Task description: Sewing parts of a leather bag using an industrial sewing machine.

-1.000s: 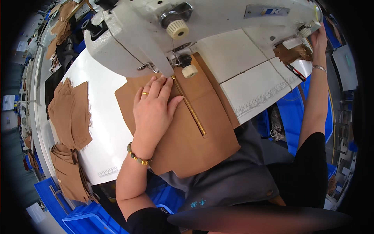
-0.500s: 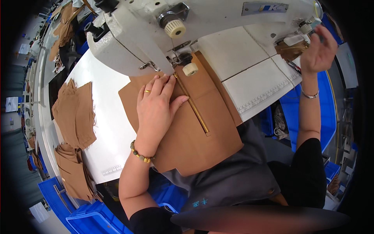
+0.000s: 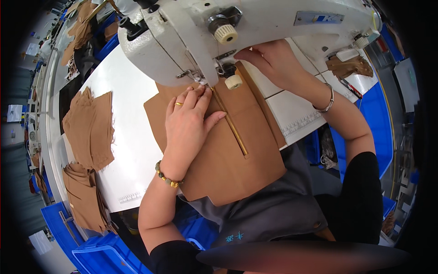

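A brown leather-like panel (image 3: 255, 169) with a gold-toothed zipper (image 3: 237, 136) set into it lies under the needle end of a white sewing machine (image 3: 175, 41). Flat on the panel, left of the zipper, rests my left hand (image 3: 188, 121). Its fingertips are close to the presser foot and its thumb is stretched toward the zipper. My right hand (image 3: 278, 66) reaches under the machine arm, just right of the needle area, with its thumb pointing left. The arm partly covers its other fingers, so I cannot make out whether it grips anything.
Stacks of brown cut pieces (image 3: 89, 130) lie on the white table (image 3: 130, 160) at the left. Further right are a small brown piece (image 3: 349, 67) and a red-and-black tool (image 3: 351, 88). Blue bins (image 3: 107, 255) stand below the table edge.
My right hand has come from the far right end of the machine leftward to beside the needle area. My left hand stays on the panel. The whole view has shifted slightly.
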Available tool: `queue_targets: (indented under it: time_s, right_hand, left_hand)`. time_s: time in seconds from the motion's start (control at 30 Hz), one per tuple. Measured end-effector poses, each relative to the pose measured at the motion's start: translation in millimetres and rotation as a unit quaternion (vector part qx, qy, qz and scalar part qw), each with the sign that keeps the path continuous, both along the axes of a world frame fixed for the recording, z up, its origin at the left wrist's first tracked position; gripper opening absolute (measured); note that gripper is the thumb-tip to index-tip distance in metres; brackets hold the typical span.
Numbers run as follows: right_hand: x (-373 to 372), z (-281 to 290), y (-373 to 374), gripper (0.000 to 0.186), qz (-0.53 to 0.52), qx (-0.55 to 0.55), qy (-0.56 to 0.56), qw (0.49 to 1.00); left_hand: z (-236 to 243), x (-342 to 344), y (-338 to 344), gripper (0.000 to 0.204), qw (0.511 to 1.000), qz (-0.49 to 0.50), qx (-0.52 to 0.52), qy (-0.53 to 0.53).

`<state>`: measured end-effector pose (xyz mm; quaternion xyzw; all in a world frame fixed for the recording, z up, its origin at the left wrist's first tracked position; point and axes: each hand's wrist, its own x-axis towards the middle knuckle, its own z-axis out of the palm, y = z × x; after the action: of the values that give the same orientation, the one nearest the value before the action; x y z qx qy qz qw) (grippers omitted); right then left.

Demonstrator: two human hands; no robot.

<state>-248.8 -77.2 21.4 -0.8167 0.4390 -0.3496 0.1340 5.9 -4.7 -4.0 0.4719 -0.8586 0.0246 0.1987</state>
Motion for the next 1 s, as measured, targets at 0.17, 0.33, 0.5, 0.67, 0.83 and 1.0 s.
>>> queue_targets:
  time_s: [0.17,0.33,0.5,0.67,0.83,1.0]
  right_hand:
    - [9,-9,-9,0.021,0.037,-0.001,-0.127,0.991]
    - [8,-18,-10,0.021,0.026,0.003,-0.139,0.990]
    - [10,-19,-9,0.021,0.032,-0.004,-0.171,0.985]
    - [12,-28,5,0.018,0.075,-0.109,0.016,0.991]
    - [24,-44,16,0.023,0.182,-0.153,0.065,0.969]
    - [26,-51,9,0.028,0.183,-0.148,0.070,0.969]
  left_hand:
    - [-1,0,1,0.055,1.000,0.003,-0.002,-0.006]
    - [-1,-1,2,0.055,1.000,0.001,-0.002,-0.011]
    - [2,-3,6,0.054,0.999,0.017,0.010,-0.027]
    - [4,-9,17,0.049,0.997,0.022,-0.025,-0.070]
    - [5,-8,20,0.047,0.999,-0.011,0.000,-0.042]
    - [7,-9,20,0.052,0.999,-0.020,0.001,-0.037]
